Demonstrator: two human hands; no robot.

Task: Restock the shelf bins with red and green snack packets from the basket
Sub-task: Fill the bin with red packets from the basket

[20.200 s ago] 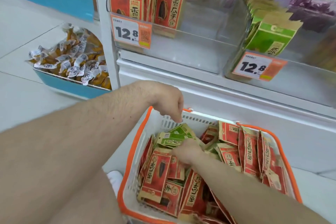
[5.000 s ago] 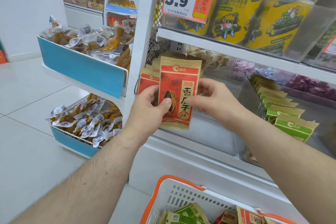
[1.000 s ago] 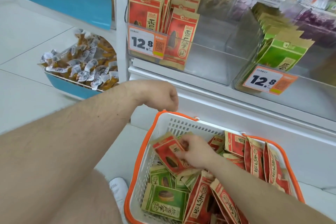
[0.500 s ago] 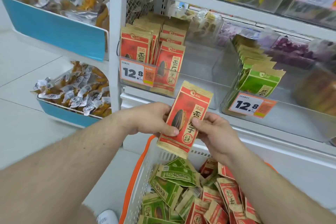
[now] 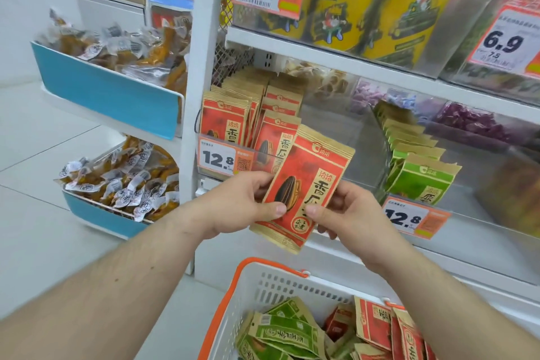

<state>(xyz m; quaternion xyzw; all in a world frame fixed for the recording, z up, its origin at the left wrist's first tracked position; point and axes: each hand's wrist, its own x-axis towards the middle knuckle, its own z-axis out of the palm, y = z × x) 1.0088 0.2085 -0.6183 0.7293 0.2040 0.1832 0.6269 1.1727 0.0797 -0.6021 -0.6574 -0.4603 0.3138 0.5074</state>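
Observation:
I hold one red snack packet point(image 5: 306, 181) upright in front of the shelf, tilted slightly right. My left hand point(image 5: 242, 204) pinches its left edge and my right hand point(image 5: 350, 213) pinches its right edge, thumbs on the front. Just behind it, a clear bin point(image 5: 336, 137) holds rows of red packets point(image 5: 230, 123) on its left side. A neighbouring clear bin point(image 5: 482, 184) to the right holds a row of green packets point(image 5: 423, 178). Below, the white basket with an orange rim point(image 5: 233, 280) contains loose green packets point(image 5: 286, 330) and red packets point(image 5: 388, 327).
Price tags reading 12.8 point(image 5: 219, 159) hang on both bin fronts. Yellow cans point(image 5: 409, 12) stand on the shelf above. To the left, blue-fronted trays point(image 5: 108, 96) hold clear-wrapped snacks. A white upright post point(image 5: 201, 67) separates them from the bins. White floor tiles lie at left.
Both hands have raised the red packet from just above the basket up to the front of the red-packet bin. One second ago my right hand was picking it out of the basket.

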